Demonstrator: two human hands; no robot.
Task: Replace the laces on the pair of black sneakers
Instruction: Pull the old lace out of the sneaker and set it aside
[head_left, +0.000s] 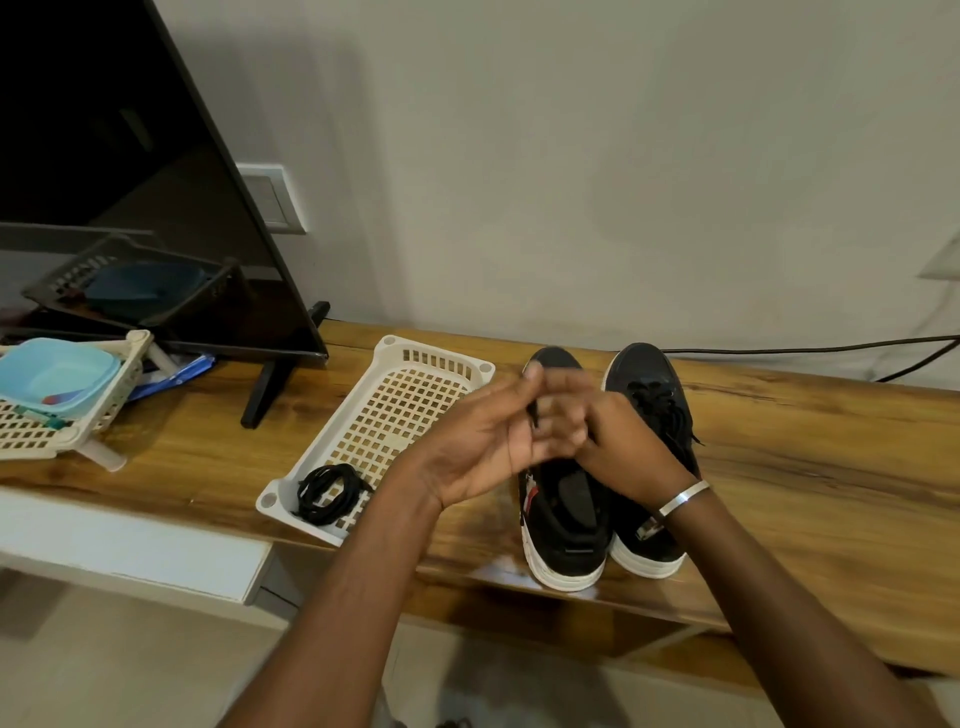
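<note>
A long wooden table (779, 441) runs from left to right under a pale wall (571, 156). At its far left stands a dark television (104, 156), the screen leaning back on a black foot. Below it sits a cream basket (31, 431) holding a light blue bowl (57, 374).

Nearer the middle lies a cream plastic tray (395, 358) with a grid floor, its long side running from the near left to the far right. A coiled bundle of black laces (327, 491) lies in the tray's near corner.

Just right of the tray, two black sneakers with white soles stand side by side and touching, toes pointing away toward the wall, heels at the table's near edge, their long axes running front to back. The left sneaker (566, 519) shows an open mouth with no lace visible across it. The right sneaker (654, 384) has black lace loosely bunched over its tongue.

Both hands meet above the left sneaker. The left hand (483, 447) and the right hand (618, 447) have fingers curled together, pinching a short black lace (532, 415) that hangs between them. The right wrist wears a silver bangle (683, 496). A black cable (831, 349) runs along the wall on the far right.
</note>
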